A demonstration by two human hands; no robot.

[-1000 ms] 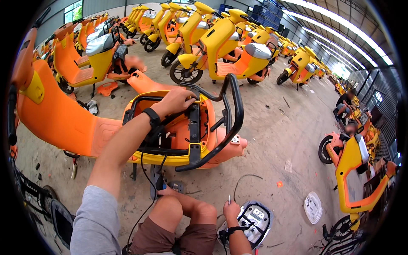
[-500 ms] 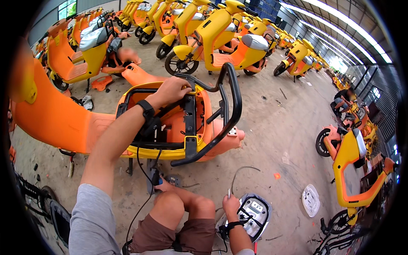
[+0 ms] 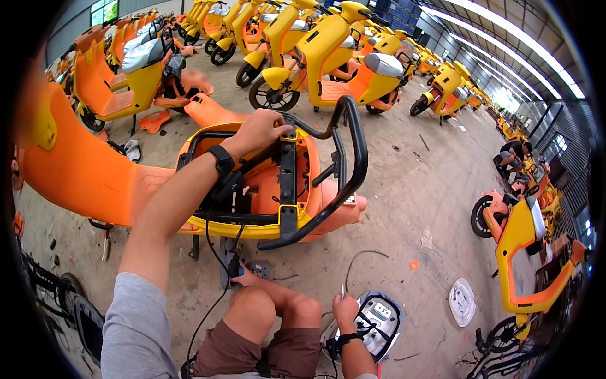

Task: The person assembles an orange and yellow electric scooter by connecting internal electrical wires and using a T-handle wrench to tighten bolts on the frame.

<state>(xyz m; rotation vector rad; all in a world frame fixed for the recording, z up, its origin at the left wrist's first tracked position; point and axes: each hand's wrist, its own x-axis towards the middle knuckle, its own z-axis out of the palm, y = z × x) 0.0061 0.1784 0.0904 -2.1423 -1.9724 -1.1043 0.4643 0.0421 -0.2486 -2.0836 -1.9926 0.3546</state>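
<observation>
An orange and yellow scooter body with its seat compartment uncovered stands before me. My left hand rests at the far end of the black metal crosspiece, beside the curved black tail rack. Its fingers are curled down there, and whatever they pinch is hidden. Low at the right, my right hand is closed around a slim silver rod-like tool, its tip pointing up. An upturned seat with black straps lies beside that hand. Black cables hang over the compartment's near edge.
Rows of yellow and orange scooters fill the back. A part-stripped scooter stands at right, with a person beyond it. A white plastic shell lies on the floor. A bicycle is at lower left.
The view has shifted slightly, so the scooter and tail rack appear a little farther right. My left hand remains at the crosspiece's far end; my right hand still holds the slim tool.
</observation>
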